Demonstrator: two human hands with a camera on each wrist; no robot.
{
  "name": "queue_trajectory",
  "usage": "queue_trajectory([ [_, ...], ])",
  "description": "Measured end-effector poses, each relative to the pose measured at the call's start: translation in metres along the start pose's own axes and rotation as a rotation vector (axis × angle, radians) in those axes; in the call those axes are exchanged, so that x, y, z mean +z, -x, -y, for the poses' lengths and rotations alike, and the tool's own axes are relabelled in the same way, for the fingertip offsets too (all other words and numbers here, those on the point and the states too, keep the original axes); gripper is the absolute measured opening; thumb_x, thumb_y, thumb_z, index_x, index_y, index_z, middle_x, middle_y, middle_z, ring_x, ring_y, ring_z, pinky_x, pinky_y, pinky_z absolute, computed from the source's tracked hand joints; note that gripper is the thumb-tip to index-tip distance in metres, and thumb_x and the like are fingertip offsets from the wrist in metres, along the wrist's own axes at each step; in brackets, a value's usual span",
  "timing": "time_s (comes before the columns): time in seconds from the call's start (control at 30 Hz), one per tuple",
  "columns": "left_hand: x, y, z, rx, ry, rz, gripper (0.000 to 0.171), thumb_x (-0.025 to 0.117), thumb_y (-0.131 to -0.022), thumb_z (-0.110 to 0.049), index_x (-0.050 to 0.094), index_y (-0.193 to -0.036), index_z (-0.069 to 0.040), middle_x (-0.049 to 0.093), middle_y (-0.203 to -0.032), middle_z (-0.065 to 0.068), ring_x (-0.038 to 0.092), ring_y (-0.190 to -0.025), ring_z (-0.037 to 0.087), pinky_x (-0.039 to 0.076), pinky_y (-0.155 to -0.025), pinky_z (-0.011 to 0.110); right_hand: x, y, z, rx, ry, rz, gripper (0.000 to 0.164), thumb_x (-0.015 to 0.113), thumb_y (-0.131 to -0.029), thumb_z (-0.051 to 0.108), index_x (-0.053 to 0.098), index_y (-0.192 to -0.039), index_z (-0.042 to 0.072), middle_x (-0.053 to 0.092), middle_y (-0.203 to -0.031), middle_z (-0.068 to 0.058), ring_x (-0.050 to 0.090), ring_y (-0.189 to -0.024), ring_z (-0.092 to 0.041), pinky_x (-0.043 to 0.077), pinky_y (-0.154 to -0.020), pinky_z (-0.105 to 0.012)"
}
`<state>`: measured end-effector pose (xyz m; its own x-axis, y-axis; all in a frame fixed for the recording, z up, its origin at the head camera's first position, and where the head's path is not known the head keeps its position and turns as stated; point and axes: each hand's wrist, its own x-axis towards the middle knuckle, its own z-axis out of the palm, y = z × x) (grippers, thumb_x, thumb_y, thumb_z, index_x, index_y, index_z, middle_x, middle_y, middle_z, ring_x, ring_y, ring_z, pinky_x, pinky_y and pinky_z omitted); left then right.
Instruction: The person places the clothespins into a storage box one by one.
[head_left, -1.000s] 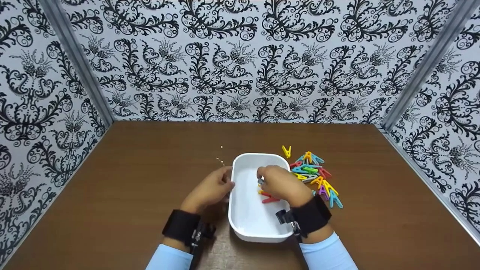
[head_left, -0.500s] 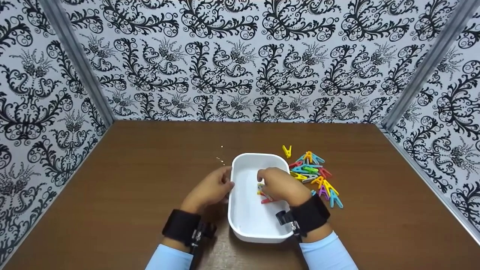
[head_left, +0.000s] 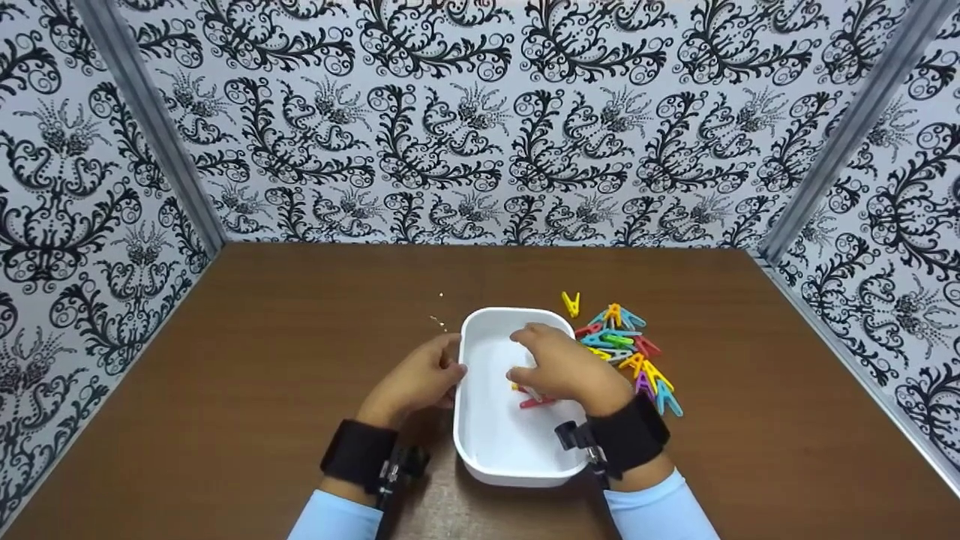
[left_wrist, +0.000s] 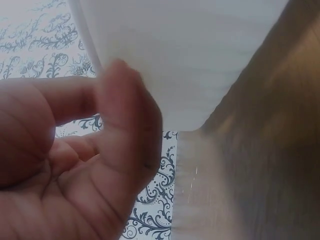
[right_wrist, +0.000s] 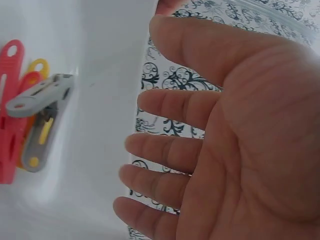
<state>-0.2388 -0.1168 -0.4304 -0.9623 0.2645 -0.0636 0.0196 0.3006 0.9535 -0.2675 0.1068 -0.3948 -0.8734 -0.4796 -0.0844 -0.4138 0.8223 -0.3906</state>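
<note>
- My left hand (head_left: 416,379) is pinching the left rim of the tub (head_left: 499,450) between thumb and finger.
- My right hand (head_left: 564,365) is hovering over the tub, fingers extending apart, holding nothing.
- A grey peg (right_wrist: 36,98) is lying by a red peg (right_wrist: 7,150) in the tub, showing plainly only from my right wrist.
- Only the head view is showing the peg pile (head_left: 619,340), lying right of the tub on the counter (head_left: 300,337).
</note>
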Motion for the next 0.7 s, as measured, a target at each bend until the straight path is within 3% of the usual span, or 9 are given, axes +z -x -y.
queue_trajectory([
  [0.2, 0.000, 0.001, 0.001, -0.001, -0.004, 0.006, 0.050, 0.054, -0.097, -0.001, 0.041, -0.145, 0.001, 0.058, -0.088, 0.020, 0.065, -0.064, 0.022, 0.059, -0.062, 0.043, -0.011, 0.012, 0.005, -0.024, -0.025, -0.048, 0.063, 0.072, -0.090, 0.032, 0.051, -0.143, 0.004, 0.038, -0.152, -0.022, 0.034, -0.141, -0.037, 0.027, -0.115, -0.052],
  [0.4, 0.000, 0.001, 0.000, 0.007, -0.038, -0.012, 0.050, 0.053, -0.098, -0.001, 0.041, -0.146, 0.001, 0.056, -0.086, 0.017, 0.061, -0.061, 0.019, 0.057, -0.055, 0.035, -0.031, 0.029, 0.005, -0.107, -0.041, -0.157, 0.059, 0.069, -0.093, 0.027, 0.050, -0.142, 0.001, 0.036, -0.152, -0.025, 0.030, -0.141, -0.044, 0.025, -0.114, -0.057],
  [0.5, 0.001, 0.002, -0.001, -0.007, -0.043, -0.019, 0.050, 0.052, -0.098, -0.001, 0.041, -0.147, 0.000, 0.056, -0.086, 0.016, 0.061, -0.061, 0.020, 0.055, -0.053, 0.033, -0.041, 0.037, -0.004, -0.152, -0.049, -0.223, 0.056, 0.068, -0.093, 0.026, 0.051, -0.140, -0.001, 0.037, -0.151, -0.027, 0.031, -0.140, -0.046, 0.026, -0.113, -0.058],
  [0.7, 0.002, 0.004, -0.003, 0.001, -0.041, -0.020, 0.051, 0.052, -0.098, 0.000, 0.040, -0.147, 0.002, 0.056, -0.083, 0.014, 0.061, -0.060, 0.020, 0.056, -0.053, 0.035, -0.056, 0.050, -0.035, -0.139, -0.004, -0.299, 0.053, 0.067, -0.094, 0.022, 0.053, -0.136, -0.005, 0.043, -0.145, -0.030, 0.038, -0.134, -0.048, 0.030, -0.111, -0.059],
])
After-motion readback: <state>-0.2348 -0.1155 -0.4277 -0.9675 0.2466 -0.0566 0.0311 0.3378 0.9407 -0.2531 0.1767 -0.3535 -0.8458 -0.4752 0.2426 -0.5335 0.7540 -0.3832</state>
